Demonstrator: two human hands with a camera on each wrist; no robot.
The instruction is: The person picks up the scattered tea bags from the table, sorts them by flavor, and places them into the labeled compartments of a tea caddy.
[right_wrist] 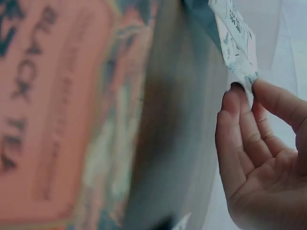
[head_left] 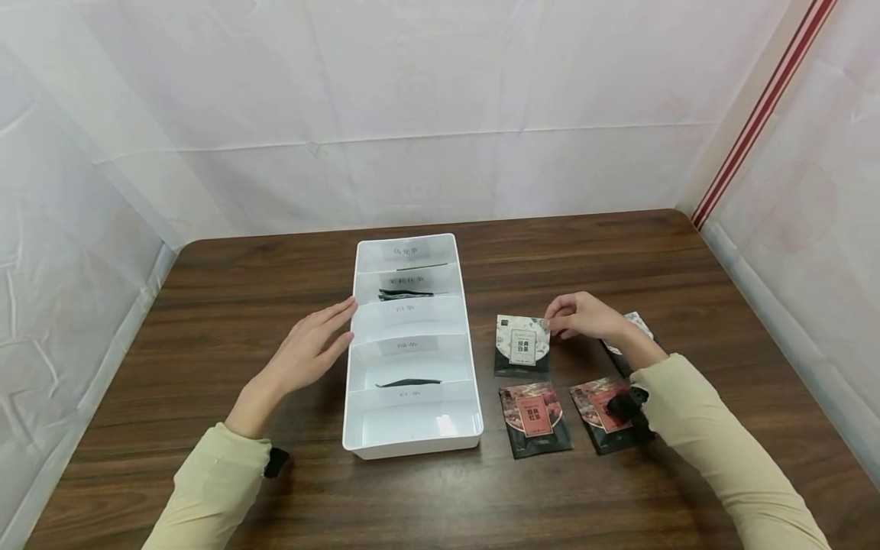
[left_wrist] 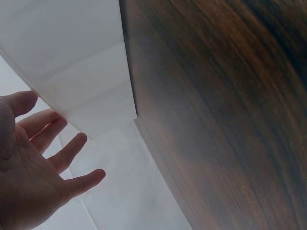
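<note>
Toward the left edge of the table (head_left: 227,305), the left hand (head_left: 305,355) lies flat with its fingers straight and slightly spread, the fingertips touching the left wall of the white divided tray (head_left: 411,439); it holds nothing. The left wrist view shows the same open palm beside that white wall.

The tray stands at the middle of the table, with five labelled compartments running from the far end to the near one. Dark sachets seem to lie already in three of them: a thin one in the farthest, one in the second, and one in the fourth. The third and the nearest look empty. So the sorting appears to be partly done.

Right of the tray, four packets remain on the table. The right hand (head_left: 584,315) pinches the far right corner of the white-patterned packet (head_left: 522,346) between thumb and fingertips, the other fingers curled; the packet seems still to lie on the wood. Two red packets (head_left: 535,418) lie near the front edge, and another pale packet (head_left: 635,325) is half hidden behind the right wrist.
</note>
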